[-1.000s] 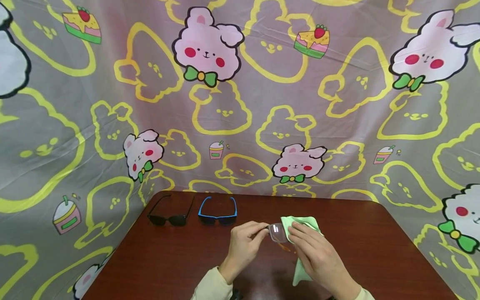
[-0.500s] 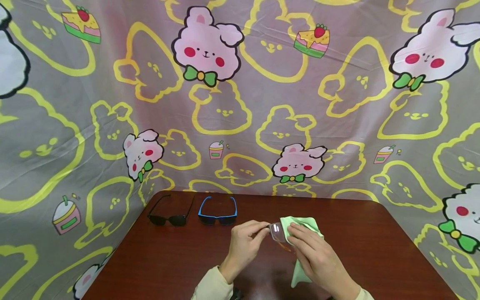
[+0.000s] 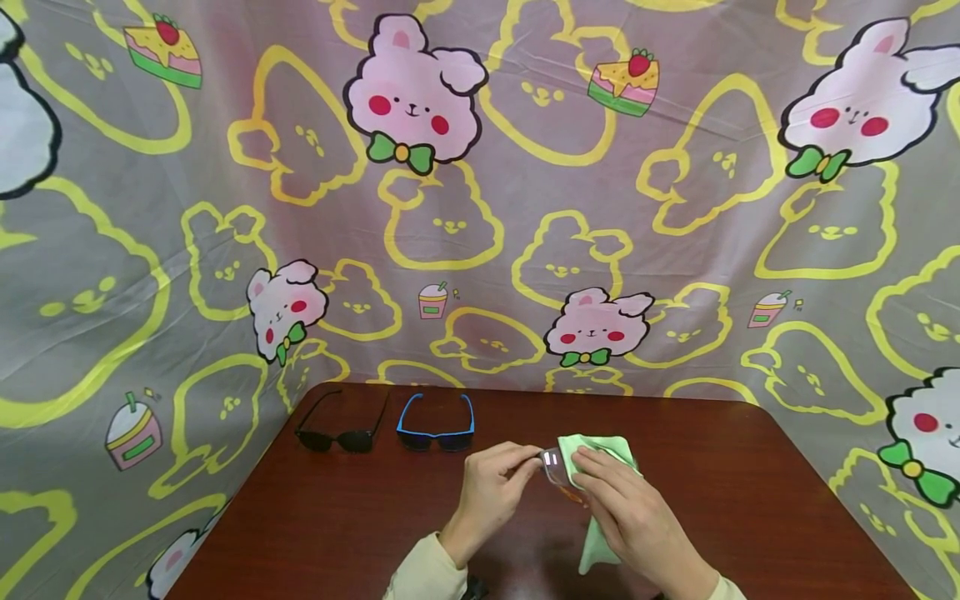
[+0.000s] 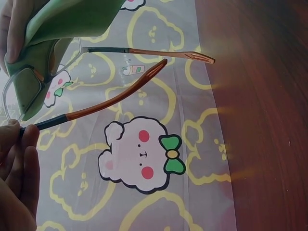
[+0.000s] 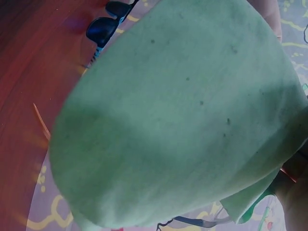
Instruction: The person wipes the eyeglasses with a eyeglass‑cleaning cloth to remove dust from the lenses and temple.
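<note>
My left hand [image 3: 487, 496] pinches a pair of eyeglasses [image 3: 552, 471] by one temple, close to the hinge. The glasses have a thin clear rim; in the left wrist view their orange-brown temple [image 4: 103, 102] extends to the right. With my right hand [image 3: 633, 517] I hold a light green cleaning cloth [image 3: 598, 546] around the lens farther from the left hand. Part of the cloth hangs below the palm. In the right wrist view the cloth [image 5: 168, 110] fills most of the picture and hides the fingers and most of the glasses.
Black sunglasses [image 3: 352, 440] and blue-framed sunglasses [image 3: 435, 443] lie at the back left of the dark red-brown table [image 3: 337, 517], temples unfolded. A patterned curtain [image 3: 465, 292] hangs behind the table and along both sides.
My right hand and the cloth have shifted slightly left along the glasses, so less of the lens near the left hand shows. The left hand keeps its grip, nearly still.
</note>
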Demonstrator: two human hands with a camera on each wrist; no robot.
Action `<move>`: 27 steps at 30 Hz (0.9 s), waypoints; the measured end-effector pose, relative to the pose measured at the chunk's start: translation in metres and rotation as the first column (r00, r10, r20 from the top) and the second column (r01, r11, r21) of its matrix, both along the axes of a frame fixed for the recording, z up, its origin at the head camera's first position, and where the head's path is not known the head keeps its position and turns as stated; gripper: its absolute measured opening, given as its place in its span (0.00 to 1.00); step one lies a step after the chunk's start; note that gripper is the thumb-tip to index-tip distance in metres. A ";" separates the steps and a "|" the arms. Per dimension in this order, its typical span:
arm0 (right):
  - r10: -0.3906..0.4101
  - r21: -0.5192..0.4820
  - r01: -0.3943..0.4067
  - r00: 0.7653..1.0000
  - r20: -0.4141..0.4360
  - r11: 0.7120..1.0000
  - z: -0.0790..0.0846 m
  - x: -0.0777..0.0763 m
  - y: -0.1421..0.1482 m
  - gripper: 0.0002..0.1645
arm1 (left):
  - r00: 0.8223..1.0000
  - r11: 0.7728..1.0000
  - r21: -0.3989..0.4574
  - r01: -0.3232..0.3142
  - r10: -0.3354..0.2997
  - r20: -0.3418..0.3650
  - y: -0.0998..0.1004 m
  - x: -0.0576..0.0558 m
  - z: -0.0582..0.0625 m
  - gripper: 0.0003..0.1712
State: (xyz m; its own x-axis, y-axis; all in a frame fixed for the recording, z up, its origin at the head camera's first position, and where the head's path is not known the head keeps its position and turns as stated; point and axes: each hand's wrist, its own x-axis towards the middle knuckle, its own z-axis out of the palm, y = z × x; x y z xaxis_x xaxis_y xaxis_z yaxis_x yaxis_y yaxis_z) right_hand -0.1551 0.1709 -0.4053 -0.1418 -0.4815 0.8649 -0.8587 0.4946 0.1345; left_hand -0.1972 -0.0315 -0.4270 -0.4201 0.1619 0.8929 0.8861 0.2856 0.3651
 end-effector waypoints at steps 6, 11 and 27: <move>0.005 -0.002 -0.005 1.000 -0.012 1.000 0.000 -0.001 -0.003 0.19 | 1.000 1.000 -0.007 -0.013 0.013 -0.004 0.001 0.000 0.001 0.05; 0.012 0.004 -0.012 1.000 -0.017 1.000 0.000 -0.001 -0.006 0.19 | 1.000 1.000 -0.010 -0.016 0.016 -0.003 0.002 0.000 -0.001 0.06; -0.004 0.039 0.005 0.999 -0.045 0.999 0.003 -0.001 -0.011 0.17 | 0.999 1.000 -0.015 -0.014 0.014 0.029 0.003 0.001 -0.002 0.04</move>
